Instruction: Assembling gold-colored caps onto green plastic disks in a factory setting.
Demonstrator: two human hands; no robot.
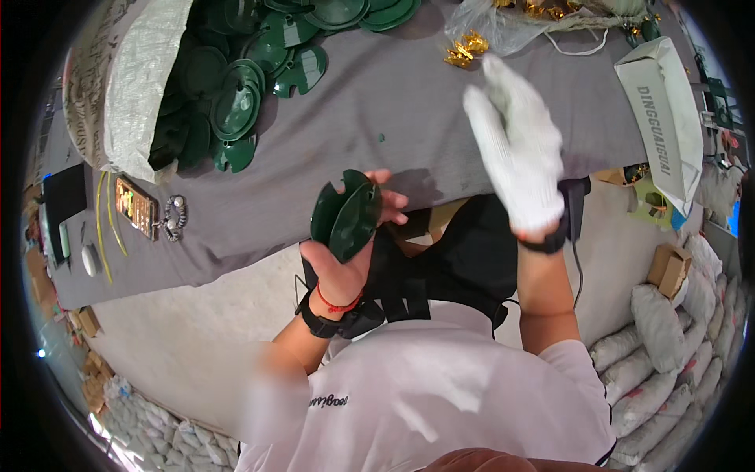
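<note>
A pair of dark green, notched plastic discs (pixel 347 215) rests in my bare left hand (pixel 346 271), the thumb on the near side and the fingers behind and beside them. The discs stand tilted and slightly apart from each other, just over the table's front edge. In a white knit glove, my right hand (pixel 515 141) reaches over the table with thumb and fingers apart and nothing visible between them. Its fingertips come close to a small cluster of shiny gold pieces (pixel 465 49). Many similar green discs (pixel 236 102) spill from a white woven sack (pixel 145 86) at the left.
A grey cloth covers the table (pixel 425 102). On its left lie a phone (pixel 136 206), a bead bracelet (pixel 174 218) and yellow strips (pixel 106 228). A clear plastic bag (pixel 503 23) is at the back; a white paper bag (pixel 659 118) stands right. Filled sacks (pixel 657 354) are piled on the floor.
</note>
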